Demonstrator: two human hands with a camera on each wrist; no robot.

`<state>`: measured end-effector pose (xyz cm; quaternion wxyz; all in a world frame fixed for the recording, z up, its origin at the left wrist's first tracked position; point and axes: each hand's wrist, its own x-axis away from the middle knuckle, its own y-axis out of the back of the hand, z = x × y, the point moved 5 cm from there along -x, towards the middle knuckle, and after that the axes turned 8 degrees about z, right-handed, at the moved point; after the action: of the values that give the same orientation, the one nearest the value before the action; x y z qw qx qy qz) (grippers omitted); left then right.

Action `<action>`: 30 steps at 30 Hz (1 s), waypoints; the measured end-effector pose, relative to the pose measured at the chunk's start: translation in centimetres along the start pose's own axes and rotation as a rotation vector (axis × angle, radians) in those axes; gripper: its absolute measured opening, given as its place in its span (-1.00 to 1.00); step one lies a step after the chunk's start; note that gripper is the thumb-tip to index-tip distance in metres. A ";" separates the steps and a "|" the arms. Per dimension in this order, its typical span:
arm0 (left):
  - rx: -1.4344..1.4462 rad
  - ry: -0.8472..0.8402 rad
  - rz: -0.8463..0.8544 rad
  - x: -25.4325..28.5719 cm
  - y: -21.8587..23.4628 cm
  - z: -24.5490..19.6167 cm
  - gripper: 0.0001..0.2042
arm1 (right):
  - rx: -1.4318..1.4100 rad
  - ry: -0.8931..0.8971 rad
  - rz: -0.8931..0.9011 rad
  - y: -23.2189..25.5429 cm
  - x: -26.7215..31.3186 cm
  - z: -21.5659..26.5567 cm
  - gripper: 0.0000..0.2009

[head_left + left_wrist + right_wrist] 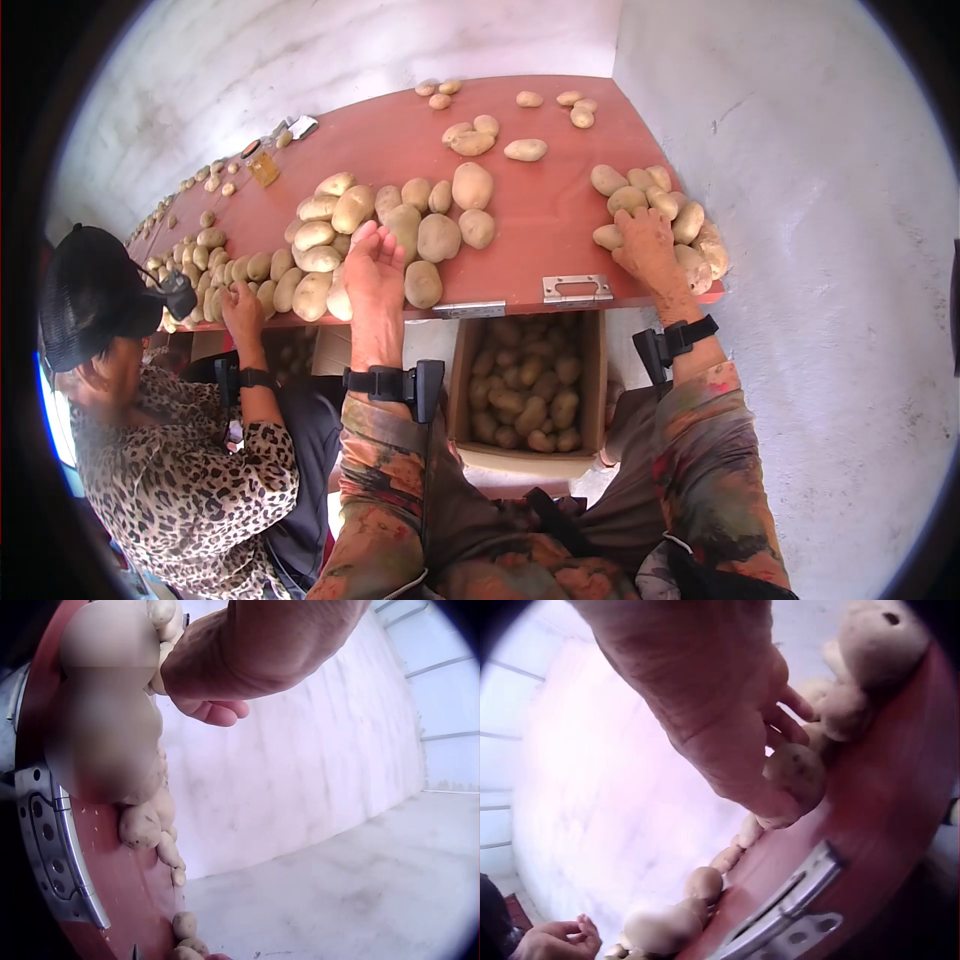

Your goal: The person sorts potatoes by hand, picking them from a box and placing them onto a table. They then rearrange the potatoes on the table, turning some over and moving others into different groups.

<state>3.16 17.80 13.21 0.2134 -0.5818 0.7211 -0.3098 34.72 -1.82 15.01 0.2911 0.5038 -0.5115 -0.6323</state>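
My left hand (375,275) is raised beside the large potato pile (318,235), palm turned up, fingers loosely bent and holding nothing. In the left wrist view the left hand (247,656) shows from its back, with potatoes behind it. On the right side of the table, my right hand (648,250) reaches into a smaller potato group (690,222). The right wrist view shows the right hand (727,727) with thumb and fingers around a potato (796,776) with dark spots, low over the red tabletop (855,825).
Below the table edge stands a cardboard box (595,400) of potatoes. Metal hinges (577,289) sit along the front edge. Several potatoes (526,150) lie farther back. At left, another person (190,470) in a leopard-print top handles potatoes. A wall (820,250) bounds the right.
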 end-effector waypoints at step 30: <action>0.034 0.018 -0.014 0.0 0.5 -1.6 -0.74 | -1.044 0.120 0.575 -3.1 -2.6 17.5 -0.60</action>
<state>1.68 18.15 14.03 0.2148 -0.5803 0.7135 -0.3287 19.62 7.63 12.40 0.6880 0.1701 -0.2317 -0.6664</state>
